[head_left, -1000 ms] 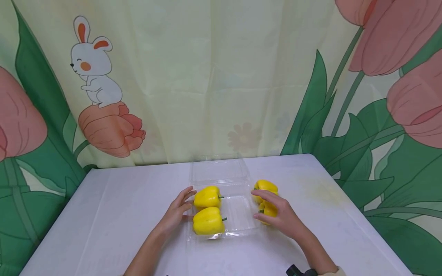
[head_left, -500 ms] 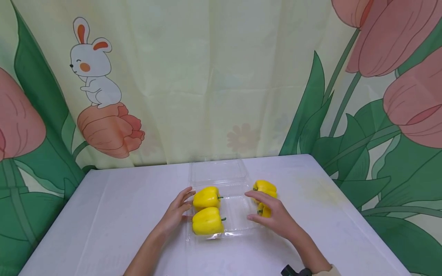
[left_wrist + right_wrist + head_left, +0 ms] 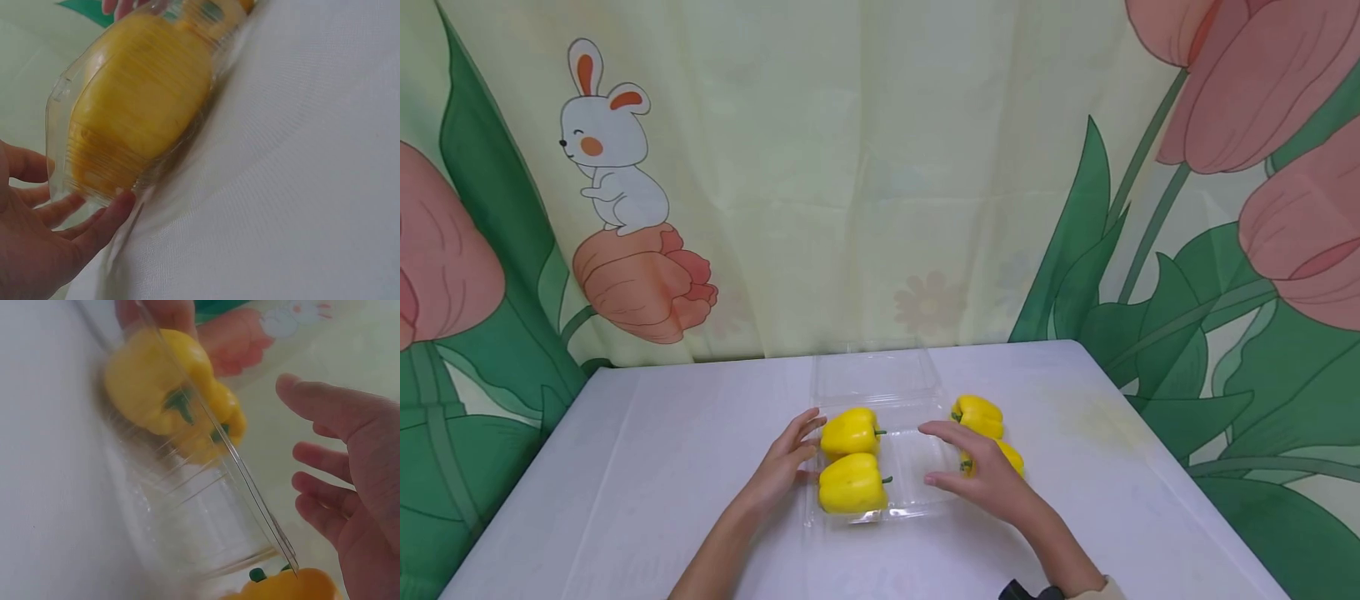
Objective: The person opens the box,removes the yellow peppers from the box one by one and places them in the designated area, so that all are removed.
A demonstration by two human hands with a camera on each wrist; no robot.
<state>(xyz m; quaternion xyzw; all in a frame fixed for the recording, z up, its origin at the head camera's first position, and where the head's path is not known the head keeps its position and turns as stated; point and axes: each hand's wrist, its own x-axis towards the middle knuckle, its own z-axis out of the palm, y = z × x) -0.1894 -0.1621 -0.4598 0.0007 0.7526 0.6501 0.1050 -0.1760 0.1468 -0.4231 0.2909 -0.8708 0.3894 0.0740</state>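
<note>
A clear plastic clamshell container (image 3: 917, 500) lies on the table with its lid (image 3: 876, 372) folded back. Two yellow bell peppers (image 3: 853, 483) sit in its left half, one behind the other, stems to the right. My left hand (image 3: 778, 471) rests its spread fingertips against the container's left wall, as the left wrist view also shows. Over the container's right side, my right hand (image 3: 988, 475) holds nothing, thumb and fingers apart. Just right of the container lie a far pepper (image 3: 979, 416) and a nearer pepper (image 3: 1011, 457), partly hidden behind the right hand.
A white cloth (image 3: 685, 467) covers the table. Behind its far edge hangs a curtain (image 3: 790, 167) printed with tulips and a rabbit. A black strap piece (image 3: 1030, 592) shows at the right wrist.
My right hand has shifted left, from beside the two loose peppers to above the container's right half, uncovering more of the nearer pepper. The left hand has stayed at the container's wall.
</note>
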